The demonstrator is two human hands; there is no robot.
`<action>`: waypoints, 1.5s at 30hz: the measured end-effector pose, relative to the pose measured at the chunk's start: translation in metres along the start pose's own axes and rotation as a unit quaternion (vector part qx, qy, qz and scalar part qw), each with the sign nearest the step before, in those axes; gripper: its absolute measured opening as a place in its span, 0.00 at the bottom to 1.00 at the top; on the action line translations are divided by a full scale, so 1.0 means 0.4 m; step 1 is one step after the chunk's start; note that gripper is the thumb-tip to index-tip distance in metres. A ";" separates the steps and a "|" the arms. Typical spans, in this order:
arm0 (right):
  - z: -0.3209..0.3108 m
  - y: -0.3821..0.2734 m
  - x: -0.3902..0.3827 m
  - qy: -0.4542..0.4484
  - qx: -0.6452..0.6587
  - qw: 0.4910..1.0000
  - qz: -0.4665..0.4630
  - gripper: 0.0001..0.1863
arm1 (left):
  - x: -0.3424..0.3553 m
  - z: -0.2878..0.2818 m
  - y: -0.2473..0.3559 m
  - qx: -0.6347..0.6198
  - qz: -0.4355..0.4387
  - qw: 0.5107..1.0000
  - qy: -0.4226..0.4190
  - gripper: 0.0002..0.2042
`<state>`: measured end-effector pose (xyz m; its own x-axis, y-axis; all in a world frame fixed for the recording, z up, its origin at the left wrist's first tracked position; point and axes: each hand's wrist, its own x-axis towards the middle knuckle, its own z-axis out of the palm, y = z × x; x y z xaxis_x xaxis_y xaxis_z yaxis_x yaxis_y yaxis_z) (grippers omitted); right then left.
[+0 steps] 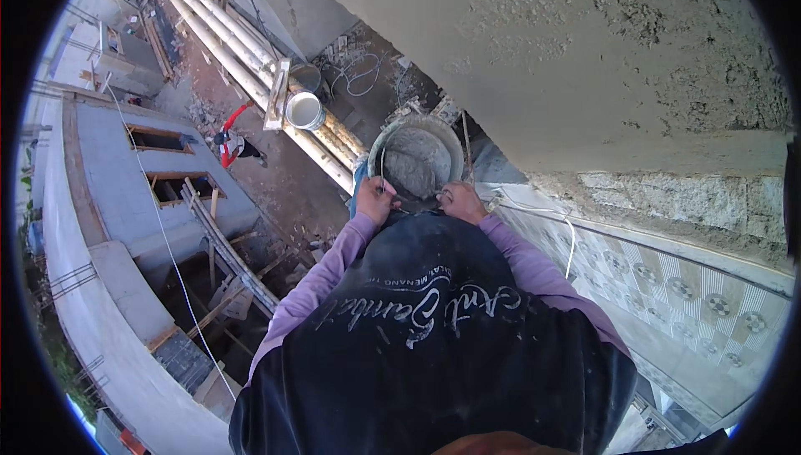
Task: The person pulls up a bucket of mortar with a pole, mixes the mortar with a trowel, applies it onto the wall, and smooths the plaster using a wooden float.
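Observation:
My left hand (377, 199) is closed in front of my waist, its fingers pinched at the near left side of a round bucket (456, 148). My right hand (461, 202) is also closed, close by the bucket's near right side. What either hand grips is too small and dark to make out. The hem of my black shirt (425, 234) lies right between and below the hands. Grey wet mortar (410, 170) fills part of the bucket, and its thin handle curves along the left side.
A plastered wall (584, 63) rises close at the right, with rough blocks (667, 192) below and patterned tiles (701, 296) further down. Long pale poles (225, 38) run to the upper left. A white bucket (305, 111) stands near a plank (277, 92). Far below, a red-sleeved person (229, 142) walks.

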<state>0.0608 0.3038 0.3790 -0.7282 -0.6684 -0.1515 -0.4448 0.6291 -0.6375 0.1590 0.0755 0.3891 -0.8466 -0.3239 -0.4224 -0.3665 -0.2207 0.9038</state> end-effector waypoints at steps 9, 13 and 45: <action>-0.266 -0.222 0.047 0.030 -0.064 0.997 0.013 0.13 | 0.000 -0.025 0.016 -0.064 -0.057 0.995 0.050 0.06; -0.461 -0.376 0.097 0.109 -0.060 0.981 -0.148 0.12 | 0.000 -0.052 -0.033 -0.091 -0.087 0.989 0.073 0.07; 0.035 0.041 0.094 -0.145 -0.202 0.969 -0.014 0.15 | 0.050 0.004 -0.039 -0.030 -0.060 0.998 -0.010 0.06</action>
<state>0.0334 0.2833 0.3522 -0.5624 -0.7336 -0.3816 -0.6721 0.6744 -0.3058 0.1471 0.0740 0.3666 -0.8051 -0.2742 -0.5259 -0.4432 -0.3111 0.8407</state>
